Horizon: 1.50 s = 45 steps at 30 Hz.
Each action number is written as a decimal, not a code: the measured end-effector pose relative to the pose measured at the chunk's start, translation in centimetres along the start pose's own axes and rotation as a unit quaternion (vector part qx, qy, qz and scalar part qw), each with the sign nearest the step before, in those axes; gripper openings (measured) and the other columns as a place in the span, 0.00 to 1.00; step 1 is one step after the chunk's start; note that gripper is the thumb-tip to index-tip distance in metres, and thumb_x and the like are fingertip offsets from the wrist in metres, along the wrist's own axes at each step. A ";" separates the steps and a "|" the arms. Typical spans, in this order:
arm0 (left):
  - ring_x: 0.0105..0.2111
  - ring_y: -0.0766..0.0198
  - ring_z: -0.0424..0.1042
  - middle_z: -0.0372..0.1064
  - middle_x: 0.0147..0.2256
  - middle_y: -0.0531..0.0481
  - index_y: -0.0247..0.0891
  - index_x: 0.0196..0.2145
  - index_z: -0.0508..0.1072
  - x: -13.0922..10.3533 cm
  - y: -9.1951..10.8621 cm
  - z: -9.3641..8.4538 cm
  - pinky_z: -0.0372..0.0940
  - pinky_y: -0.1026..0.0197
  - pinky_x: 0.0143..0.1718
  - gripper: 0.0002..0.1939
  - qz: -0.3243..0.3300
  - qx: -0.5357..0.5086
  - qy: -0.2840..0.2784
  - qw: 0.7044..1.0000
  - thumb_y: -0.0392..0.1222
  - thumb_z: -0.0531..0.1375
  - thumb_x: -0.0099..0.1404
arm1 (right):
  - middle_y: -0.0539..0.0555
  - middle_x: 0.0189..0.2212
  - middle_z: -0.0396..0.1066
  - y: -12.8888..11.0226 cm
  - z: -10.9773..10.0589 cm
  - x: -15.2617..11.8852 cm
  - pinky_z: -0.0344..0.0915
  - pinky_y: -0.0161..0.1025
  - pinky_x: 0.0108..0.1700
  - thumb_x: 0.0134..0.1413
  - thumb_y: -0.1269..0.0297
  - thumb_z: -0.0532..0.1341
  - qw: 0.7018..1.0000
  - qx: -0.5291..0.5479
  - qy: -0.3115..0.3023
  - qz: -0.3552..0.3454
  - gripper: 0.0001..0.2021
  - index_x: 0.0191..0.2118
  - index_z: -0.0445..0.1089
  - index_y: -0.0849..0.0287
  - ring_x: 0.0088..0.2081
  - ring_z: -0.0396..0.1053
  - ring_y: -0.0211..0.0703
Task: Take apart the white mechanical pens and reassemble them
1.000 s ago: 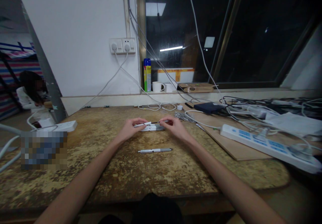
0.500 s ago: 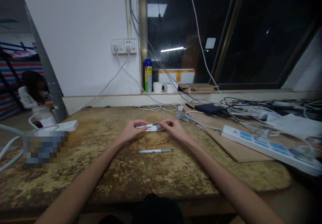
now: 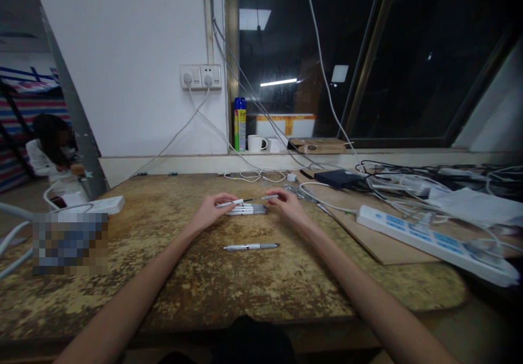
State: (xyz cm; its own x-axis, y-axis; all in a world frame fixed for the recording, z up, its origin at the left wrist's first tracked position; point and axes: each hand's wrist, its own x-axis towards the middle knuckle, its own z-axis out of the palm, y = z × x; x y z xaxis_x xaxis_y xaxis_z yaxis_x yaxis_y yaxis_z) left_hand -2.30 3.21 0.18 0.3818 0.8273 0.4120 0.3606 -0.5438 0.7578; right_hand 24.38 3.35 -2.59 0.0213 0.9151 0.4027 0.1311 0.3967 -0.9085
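Over the back half of the table, my left hand [image 3: 216,209] pinches a white pen barrel [image 3: 229,204], with a thin dark refill [image 3: 247,199] sticking out of its right end. My right hand [image 3: 287,205] is closed on a slim greyish pen front piece [image 3: 269,196], apart from the barrel. Below and between both hands, several white-and-grey pens [image 3: 250,210] lie side by side on the wooden table [image 3: 229,282]. Nearer to me rests a single white pen [image 3: 251,246] with a grey grip, its dark tip to the right; neither hand touches it.
A white power strip [image 3: 433,241] crosses a thin board [image 3: 379,247] on the right, amid tangled cables. Another power strip [image 3: 98,206] sits at the left edge. A spray can [image 3: 240,124] and a mug [image 3: 256,143] stand on the sill. A person [image 3: 51,146] sits far left.
My right hand has moved slightly right, away from my left. The grey front piece has come apart from the white barrel, and the dark refill now shows between them.
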 end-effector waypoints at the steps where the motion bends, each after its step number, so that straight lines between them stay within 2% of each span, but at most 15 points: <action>1: 0.45 0.54 0.76 0.79 0.45 0.44 0.38 0.43 0.80 0.0 0.0 0.0 0.66 0.56 0.52 0.20 0.002 0.000 0.002 1.000 0.56 0.63 0.61 | 0.54 0.40 0.78 0.0 -0.1 0.0 0.68 0.43 0.48 0.46 0.62 0.64 1.000 0.003 0.002 -0.008 0.13 0.40 0.76 0.58 0.38 0.74 0.44; 14: 0.45 0.54 0.76 0.79 0.45 0.44 0.39 0.43 0.81 0.0 -0.1 0.0 0.65 0.55 0.53 0.22 -0.001 -0.006 0.002 1.000 0.59 0.64 0.60 | 0.54 0.39 0.76 -0.2 0.1 0.1 0.67 0.43 0.49 0.48 0.62 0.65 0.999 -0.008 -0.016 -0.037 0.10 0.37 0.75 0.58 0.41 0.73 0.46; 27: 0.46 0.53 0.75 0.79 0.45 0.43 0.38 0.43 0.81 -0.1 0.2 -0.2 0.65 0.53 0.54 0.22 -0.006 -0.001 0.001 1.000 0.58 0.63 0.61 | 0.54 0.38 0.77 -0.8 0.0 -0.1 0.67 0.43 0.47 0.48 0.61 0.64 0.999 0.005 -0.018 -0.029 0.10 0.37 0.75 0.58 0.38 0.74 0.45; 38: 0.45 0.54 0.75 0.79 0.44 0.44 0.38 0.43 0.81 0.0 0.2 -0.1 0.65 0.56 0.52 0.21 0.009 0.005 -0.016 1.000 0.57 0.63 0.62 | 0.54 0.38 0.76 -1.5 0.8 -0.7 0.67 0.39 0.42 0.49 0.58 0.65 0.997 -0.020 -0.058 -0.047 0.12 0.39 0.75 0.58 0.37 0.71 0.43; 45: 0.45 0.54 0.75 0.79 0.45 0.45 0.39 0.44 0.81 -0.1 0.6 -0.1 0.65 0.57 0.52 0.20 0.014 0.017 -0.019 1.000 0.56 0.61 0.64 | 0.55 0.38 0.77 -1.8 1.2 -1.0 0.69 0.40 0.42 0.50 0.56 0.67 0.995 -0.012 -0.078 -0.055 0.13 0.39 0.76 0.58 0.37 0.73 0.44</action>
State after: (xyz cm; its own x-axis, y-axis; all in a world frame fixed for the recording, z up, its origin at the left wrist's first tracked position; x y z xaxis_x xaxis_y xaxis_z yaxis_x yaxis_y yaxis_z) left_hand -2.17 2.85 0.59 0.4241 0.8065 0.4119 0.3785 -0.5710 0.7284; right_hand 22.92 1.82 -1.47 -0.1484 0.8669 0.4758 0.1487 0.4952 -0.8560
